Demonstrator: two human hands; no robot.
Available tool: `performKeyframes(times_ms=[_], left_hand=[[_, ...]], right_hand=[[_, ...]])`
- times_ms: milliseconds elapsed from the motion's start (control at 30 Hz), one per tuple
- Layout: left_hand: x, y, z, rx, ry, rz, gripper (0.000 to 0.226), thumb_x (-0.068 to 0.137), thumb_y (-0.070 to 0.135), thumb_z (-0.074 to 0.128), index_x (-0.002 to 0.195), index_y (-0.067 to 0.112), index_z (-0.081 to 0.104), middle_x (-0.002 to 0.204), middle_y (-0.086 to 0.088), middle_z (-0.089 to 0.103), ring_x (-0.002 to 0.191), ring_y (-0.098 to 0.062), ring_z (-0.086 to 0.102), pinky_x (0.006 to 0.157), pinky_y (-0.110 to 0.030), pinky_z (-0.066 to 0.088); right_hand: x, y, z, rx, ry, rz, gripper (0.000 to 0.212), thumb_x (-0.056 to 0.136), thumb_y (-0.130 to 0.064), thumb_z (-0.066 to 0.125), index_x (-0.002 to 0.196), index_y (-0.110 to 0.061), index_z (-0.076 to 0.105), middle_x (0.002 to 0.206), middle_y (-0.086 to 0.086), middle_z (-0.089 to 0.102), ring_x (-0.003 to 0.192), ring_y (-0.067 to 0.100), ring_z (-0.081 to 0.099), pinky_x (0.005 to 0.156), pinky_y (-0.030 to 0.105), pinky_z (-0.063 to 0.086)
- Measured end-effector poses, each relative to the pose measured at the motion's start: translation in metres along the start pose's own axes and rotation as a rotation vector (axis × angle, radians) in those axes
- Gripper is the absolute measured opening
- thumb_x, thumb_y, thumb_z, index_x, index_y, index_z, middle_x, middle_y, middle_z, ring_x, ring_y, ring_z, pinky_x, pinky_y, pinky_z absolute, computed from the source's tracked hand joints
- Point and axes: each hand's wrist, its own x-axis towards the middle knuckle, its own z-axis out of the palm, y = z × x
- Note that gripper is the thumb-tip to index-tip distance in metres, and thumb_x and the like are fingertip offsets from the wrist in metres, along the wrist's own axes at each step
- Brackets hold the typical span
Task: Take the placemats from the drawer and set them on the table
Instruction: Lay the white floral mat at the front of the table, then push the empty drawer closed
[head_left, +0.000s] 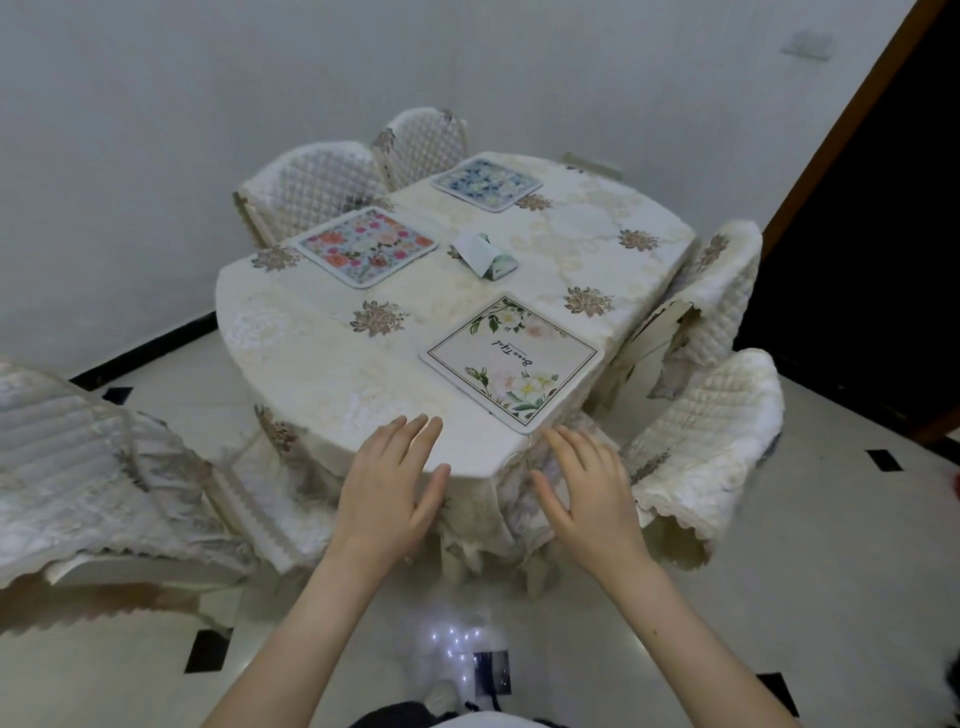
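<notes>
Three placemats lie flat on the table (322, 364), which wears a cream cloth with gold flower motifs. A white placemat with green leaves and script (511, 364) lies nearest, at the front right edge. A pink and orange floral placemat (366, 245) is at the left, and a blue floral placemat (487, 183) at the far end. My left hand (392, 488) hovers open over the near table edge, holding nothing. My right hand (587, 493) is open just below the white placemat's near corner, apart from it. No drawer is in view.
A folded white and green card or tissue pack (483, 255) sits mid-table. Quilted cream chairs surround the table: two at the far left (317, 192), two at the right (711, 441), one at the near left (88, 467). A dark doorway (883, 260) opens at right.
</notes>
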Motion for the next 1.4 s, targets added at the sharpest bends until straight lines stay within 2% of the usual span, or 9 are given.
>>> performKeyframes(times_ms=[100,267,367,567,733,833,1000,1200,1400], left_hand=[[-0.020,0.025,-0.001,0.003,0.021,-0.002,0.050,0.096,0.036,0.041,0.134,0.008,0.056,0.134,-0.010,0.059,0.127,-0.031,0.051,0.105,-0.046,0.042],[-0.074,0.070,0.015,-0.040,-0.061,-0.064,0.049,0.097,0.038,0.039,0.129,0.007,0.059,0.126,-0.006,0.062,0.117,-0.026,0.056,0.098,-0.042,0.046],[-0.096,0.099,0.023,-0.035,-0.092,-0.059,0.048,0.097,0.037,0.040,0.127,0.007,0.061,0.124,-0.006,0.064,0.116,-0.025,0.057,0.100,-0.040,0.045],[-0.080,0.155,0.039,-0.069,-0.162,0.096,0.047,0.096,0.036,0.040,0.126,0.005,0.060,0.121,-0.009,0.064,0.110,-0.029,0.057,0.097,-0.040,0.044],[-0.031,0.225,0.066,-0.187,-0.225,0.346,0.048,0.096,0.037,0.040,0.126,0.005,0.060,0.122,-0.009,0.064,0.111,-0.028,0.058,0.096,-0.040,0.045],[-0.001,0.274,0.088,-0.281,-0.271,0.565,0.047,0.096,0.035,0.041,0.126,0.004,0.060,0.123,-0.009,0.064,0.113,-0.028,0.057,0.100,-0.037,0.042],[0.019,0.364,0.124,-0.431,-0.391,0.867,0.046,0.097,0.035,0.042,0.128,0.005,0.059,0.125,-0.009,0.063,0.113,-0.026,0.056,0.097,-0.035,0.041],[-0.032,0.466,0.158,-0.623,-0.589,1.174,0.048,0.098,0.036,0.038,0.130,0.005,0.057,0.129,-0.008,0.061,0.118,-0.026,0.053,0.102,-0.040,0.042],[-0.121,0.531,0.204,-0.619,-0.811,1.460,0.049,0.098,0.038,0.037,0.127,0.006,0.059,0.126,-0.006,0.063,0.116,-0.025,0.056,0.103,-0.037,0.040]], right_hand=[[-0.024,0.008,-0.010,0.016,0.016,-0.024,0.057,0.097,-0.050,0.034,0.142,-0.016,0.049,0.140,0.003,0.053,0.135,0.024,0.042,0.113,0.046,0.030],[-0.082,0.032,-0.021,-0.004,-0.035,-0.006,0.057,0.096,-0.050,0.036,0.139,-0.016,0.052,0.138,0.004,0.056,0.133,0.025,0.044,0.113,0.043,0.030],[-0.112,0.049,-0.032,-0.002,-0.014,0.007,0.054,0.094,-0.047,0.041,0.133,-0.014,0.056,0.131,0.006,0.061,0.126,0.028,0.051,0.108,0.044,0.037],[-0.174,0.094,-0.071,-0.032,0.075,0.155,0.053,0.097,-0.044,0.042,0.136,-0.012,0.054,0.134,0.007,0.058,0.128,0.030,0.049,0.104,0.048,0.042],[-0.229,0.135,-0.110,-0.135,0.238,0.429,0.050,0.095,-0.042,0.044,0.134,-0.012,0.055,0.128,0.006,0.060,0.121,0.029,0.053,0.107,0.042,0.037],[-0.265,0.148,-0.129,-0.188,0.350,0.640,0.052,0.095,-0.043,0.043,0.136,-0.012,0.054,0.131,0.008,0.059,0.124,0.030,0.051,0.108,0.044,0.037],[-0.333,0.137,-0.150,-0.282,0.508,1.016,0.052,0.097,-0.044,0.039,0.139,-0.014,0.050,0.137,0.006,0.055,0.130,0.026,0.047,0.108,0.043,0.037],[-0.419,0.099,-0.146,-0.366,0.642,1.427,0.050,0.097,-0.043,0.040,0.135,-0.012,0.053,0.130,0.006,0.059,0.121,0.025,0.052,0.101,0.037,0.039],[-0.495,0.091,-0.118,-0.326,0.710,1.748,0.055,0.097,-0.047,0.036,0.136,-0.012,0.053,0.131,0.007,0.060,0.122,0.029,0.053,0.101,0.047,0.045]])
